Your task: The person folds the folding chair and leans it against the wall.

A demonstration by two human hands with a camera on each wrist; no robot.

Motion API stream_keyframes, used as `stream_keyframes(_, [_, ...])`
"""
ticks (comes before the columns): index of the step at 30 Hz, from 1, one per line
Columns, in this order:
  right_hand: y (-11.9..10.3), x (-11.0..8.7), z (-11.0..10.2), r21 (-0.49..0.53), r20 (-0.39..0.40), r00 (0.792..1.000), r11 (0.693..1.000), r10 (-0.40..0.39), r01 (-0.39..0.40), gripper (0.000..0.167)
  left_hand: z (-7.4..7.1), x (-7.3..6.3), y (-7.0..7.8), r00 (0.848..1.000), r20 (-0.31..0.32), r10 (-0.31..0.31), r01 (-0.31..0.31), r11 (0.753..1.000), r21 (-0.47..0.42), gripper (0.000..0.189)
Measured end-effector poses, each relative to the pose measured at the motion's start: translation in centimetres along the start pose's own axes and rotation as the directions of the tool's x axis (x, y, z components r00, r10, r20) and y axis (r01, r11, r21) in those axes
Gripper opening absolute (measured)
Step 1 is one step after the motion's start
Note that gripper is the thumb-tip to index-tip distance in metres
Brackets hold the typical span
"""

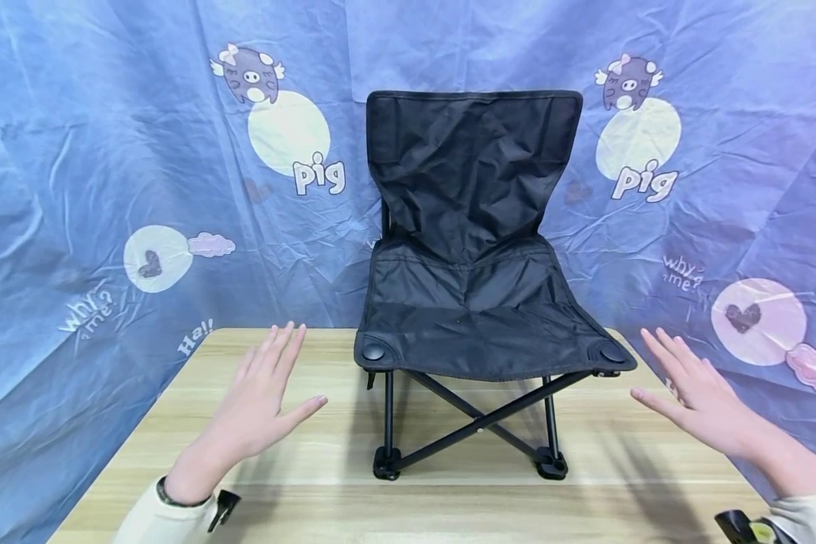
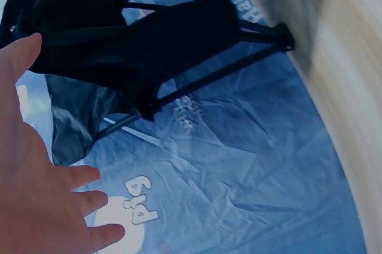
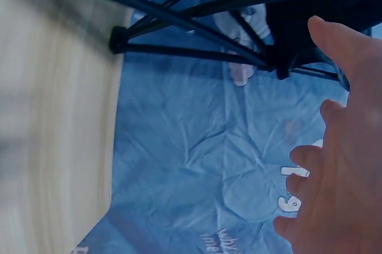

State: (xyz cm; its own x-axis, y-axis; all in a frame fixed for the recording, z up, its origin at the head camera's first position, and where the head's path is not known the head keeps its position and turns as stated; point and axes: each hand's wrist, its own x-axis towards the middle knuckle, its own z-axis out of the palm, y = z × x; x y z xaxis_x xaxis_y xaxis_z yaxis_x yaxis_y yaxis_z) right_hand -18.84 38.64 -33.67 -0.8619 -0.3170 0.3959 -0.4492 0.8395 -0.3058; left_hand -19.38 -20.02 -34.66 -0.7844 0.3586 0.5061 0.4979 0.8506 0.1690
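A black folding chair (image 1: 472, 302) stands unfolded and upright on a wooden table (image 1: 299, 483), its fabric seat and back spread over crossed metal legs. Left of the chair, my left hand (image 1: 255, 404) hovers over the table with fingers straight and thumb apart, holding nothing. On the other side my right hand (image 1: 703, 404) is held up likewise, fingers extended, beside the front right seat corner. Both hands are apart from the chair in the head view. The left wrist view shows the chair's side frame (image 2: 221, 77) beyond the thumb; the right wrist view shows its crossed legs (image 3: 179, 15).
A blue cloth (image 1: 109, 151) printed with pigs, hearts and words hangs behind the table and along both sides. The table's back edge runs close behind the chair. Dark wrist straps with small black mounts (image 1: 224, 508) sit at the cuffs.
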Motion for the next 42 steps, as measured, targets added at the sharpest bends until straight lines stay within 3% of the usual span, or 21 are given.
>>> stream_keyframes(7, [-1.1, 0.1, -0.5, 0.180, 0.054, 0.999, 0.984, -0.006, -0.004, 0.092, -0.2, 0.7, 1.3, 1.000, -0.019, 0.022, -0.024, 0.993, -0.114, 0.098])
stream_keyframes(11, [-1.8, 0.1, -0.6, 0.250, 0.090, 0.996, 0.968, -0.015, -0.008, 0.092, -0.2, 0.9, 2.0, 1.000, -0.014, 0.002, -0.005, 0.976, -0.218, 0.100])
stream_keyframes(14, [-2.0, 0.3, -0.5, 0.296, 0.079, 0.995, 0.955, -0.060, 0.034, 0.091, -0.1, 1.0, 2.6, 1.000, -0.016, -0.010, 0.005, 0.959, -0.285, 0.101])
stream_keyframes(18, [-2.1, 0.6, -0.1, 0.390, 0.059, 0.990, 0.916, -0.131, 0.098, 0.089, 0.1, 1.3, 3.2, 1.000, -0.005, -0.022, 0.018, 0.931, -0.365, 0.099])
stream_keyframes(23, [-2.1, 0.7, 0.1, 0.481, 0.085, 0.989, 0.874, -0.124, 0.068, 0.084, 0.4, 1.5, 3.7, 1.000, -0.004, 0.007, -0.008, 0.888, -0.460, 0.092])
stream_keyframes(28, [-2.6, 0.9, 0.3, 0.555, 0.055, 0.984, 0.824, -0.171, 0.113, 0.077, 0.9, 1.8, 4.0, 0.998, -0.004, 0.057, -0.049, 0.817, -0.575, 0.084])
stream_keyframes(32, [-3.1, 1.2, 0.5, 0.674, 0.017, 0.971, 0.720, -0.238, 0.165, 0.070, 1.4, 2.0, 4.3, 0.998, 0.011, 0.067, -0.043, 0.745, -0.666, 0.079])
stream_keyframes(35, [-3.4, 1.6, 0.8, 0.780, -0.009, 0.961, 0.599, -0.277, 0.180, 0.069, 1.9, 2.2, 4.6, 0.998, 0.004, 0.067, -0.044, 0.698, -0.715, 0.078])
stream_keyframes(37, [-3.5, 1.9, 1.0, 0.849, -0.028, 0.953, 0.496, -0.301, 0.182, 0.068, 2.2, 2.3, 4.7, 0.998, -0.001, 0.058, -0.040, 0.668, -0.743, 0.077])
stream_keyframes(40, [-3.6, 2.3, 1.4, 0.936, -0.054, 0.938, 0.311, -0.343, 0.168, 0.067, 2.5, 2.5, 4.8, 0.999, -0.014, 0.036, -0.033, 0.627, -0.778, 0.074])
stream_keyframes(42, [-3.6, 2.5, 1.6, 0.962, -0.078, 0.931, 0.217, -0.357, 0.164, 0.065, 2.7, 2.6, 4.9, 1.000, -0.020, 0.024, -0.031, 0.602, -0.798, 0.071])
